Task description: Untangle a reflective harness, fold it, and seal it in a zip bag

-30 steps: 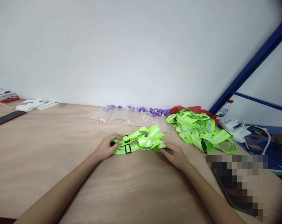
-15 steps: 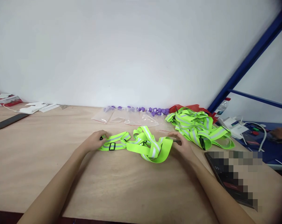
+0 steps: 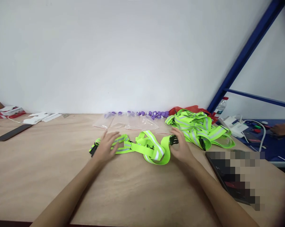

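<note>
A tangled neon-green reflective strap [image 3: 154, 151] with silver stripes lies across the wooden table in front of me. Over its left end hovers my left hand [image 3: 105, 149], fingers spread and holding nothing; it hides part of the strap. A black clip [image 3: 94, 148] pokes out to the left of that hand. At the strap's other end, a black buckle [image 3: 173, 139] sits between the parted thumb and fingers of my right hand [image 3: 183, 149], which looks open. Whether a fingertip touches the buckle is hard to tell.
More green reflective straps [image 3: 199, 129] are heaped at the right, with red plastic [image 3: 189, 109] behind. Clear plastic bags [image 3: 133, 122] and small purple pieces [image 3: 158, 114] line the wall. A dark tablet-like device [image 3: 225, 176] lies right. Another person's hand [image 3: 282, 129] shows far right.
My left hand has let go of the strap's left end and moved right, fingers spreading. My right hand has opened around the buckle, which now lies flatter. The view has shifted slightly.
</note>
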